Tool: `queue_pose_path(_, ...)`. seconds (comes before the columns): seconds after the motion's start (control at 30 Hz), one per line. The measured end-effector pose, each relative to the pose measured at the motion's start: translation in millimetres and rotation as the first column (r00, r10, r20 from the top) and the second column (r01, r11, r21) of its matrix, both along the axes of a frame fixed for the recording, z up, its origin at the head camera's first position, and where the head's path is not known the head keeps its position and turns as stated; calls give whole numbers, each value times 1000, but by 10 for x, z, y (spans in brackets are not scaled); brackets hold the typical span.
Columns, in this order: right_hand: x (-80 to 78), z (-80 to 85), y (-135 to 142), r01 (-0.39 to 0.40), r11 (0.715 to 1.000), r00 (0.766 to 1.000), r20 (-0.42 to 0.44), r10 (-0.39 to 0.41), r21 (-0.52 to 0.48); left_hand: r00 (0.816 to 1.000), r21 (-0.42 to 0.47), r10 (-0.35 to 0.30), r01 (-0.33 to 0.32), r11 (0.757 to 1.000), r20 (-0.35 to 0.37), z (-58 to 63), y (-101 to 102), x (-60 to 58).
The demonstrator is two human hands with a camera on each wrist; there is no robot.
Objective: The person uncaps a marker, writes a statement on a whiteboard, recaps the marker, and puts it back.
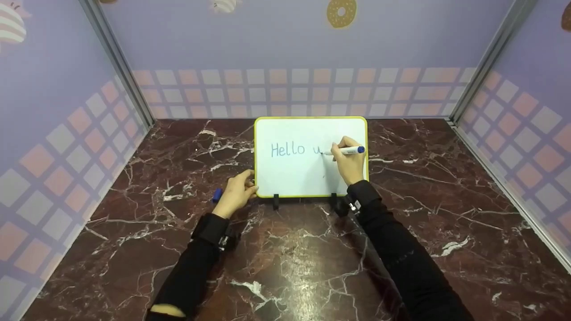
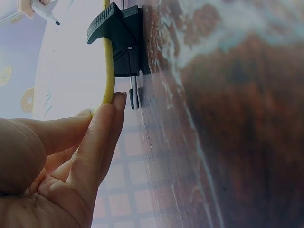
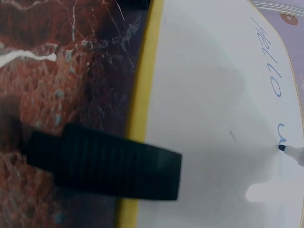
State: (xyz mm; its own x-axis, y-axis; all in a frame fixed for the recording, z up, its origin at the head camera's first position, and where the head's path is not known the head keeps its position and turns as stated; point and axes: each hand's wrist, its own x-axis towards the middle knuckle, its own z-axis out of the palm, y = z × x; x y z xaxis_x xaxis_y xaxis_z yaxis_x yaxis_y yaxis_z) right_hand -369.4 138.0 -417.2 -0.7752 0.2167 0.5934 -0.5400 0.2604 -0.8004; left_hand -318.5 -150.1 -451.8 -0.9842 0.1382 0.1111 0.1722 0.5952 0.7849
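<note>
A whiteboard [image 1: 290, 176] with a yellow frame stands tilted back on a black stand, with "Hello" and a following "u"-shaped stroke written on it in blue. My right hand [image 1: 349, 166] grips a white marker [image 1: 350, 151] with a blue end, its dark tip [image 3: 282, 147] at the end of that stroke. At the board's lower left corner, my left hand [image 1: 235, 191] pinches the yellow edge between thumb and fingers. One black stand clip [image 2: 105, 23] hooks over the frame close to those fingertips. A blue marker cap [image 1: 217, 195] lies beside the left hand.
The board stands on a dark red marbled table [image 1: 285, 267]. Behind it rises a purple wall [image 1: 285, 49] with a checkered band, and similar panels flank both sides. A second stand clip [image 3: 118, 164] grips the lower edge below my right wrist.
</note>
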Motion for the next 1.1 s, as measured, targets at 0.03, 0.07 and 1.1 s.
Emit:
queue_pose_path(0.03,-21,-14,7,6,1000,1000,1,-6,-3,1000,-4,0,0,1000,-2,2,1,0)
queue_pose_path(0.07,-35,-19,11,11,1000,1000,-1,-11,-6,1000,-4,1,-1,1000,0,5,1,0)
queue_pose_path(1.1,71,143,52,34,997,999,-19,-36,-75,1000,-5,-2,2,1000,9,1,1,-1)
